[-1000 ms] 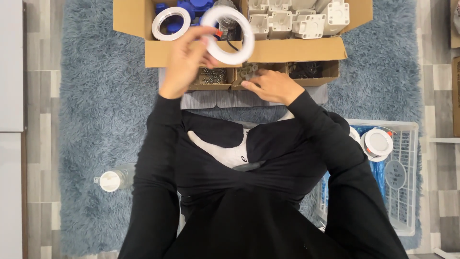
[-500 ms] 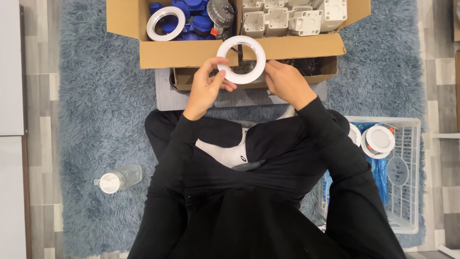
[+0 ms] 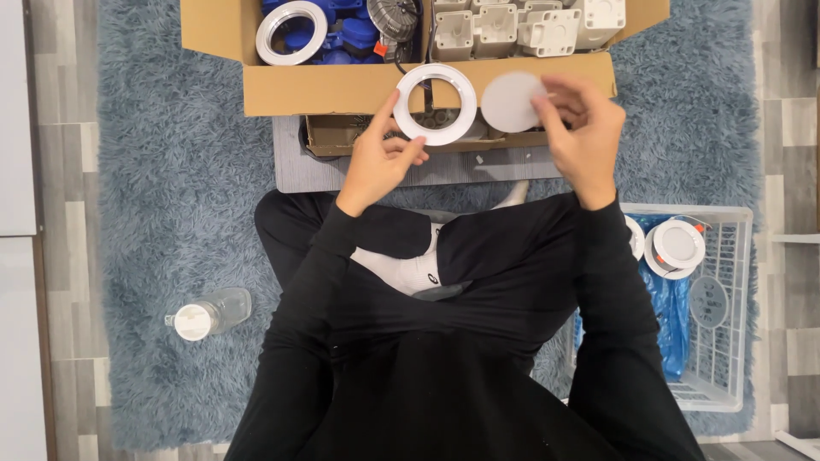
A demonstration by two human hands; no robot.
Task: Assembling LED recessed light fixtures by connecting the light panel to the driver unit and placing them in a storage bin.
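Observation:
My left hand (image 3: 382, 160) holds a white plastic ring (image 3: 436, 103) by its lower left rim, in front of the cardboard box (image 3: 342, 85). My right hand (image 3: 580, 135) pinches a flat white round disc (image 3: 511, 102) by its right edge, just to the right of the ring. Ring and disc sit side by side and nearly touch. I sit cross-legged on a blue shaggy rug (image 3: 171, 196) in black clothes and white socks.
The box holds another white ring (image 3: 291, 32), blue parts (image 3: 342, 30), a small fan-like piece (image 3: 395, 17) and several white housings (image 3: 521, 26). A low grey board (image 3: 359, 171) lies under a shallow tray. A white wire basket (image 3: 722, 307) with finished round lamps (image 3: 676, 247) stands right. A plastic bottle (image 3: 209, 313) lies left.
My right hand has come off the ring and now holds a white disc beside it. The left hand keeps the ring, a little lower and more to the centre than a second ago.

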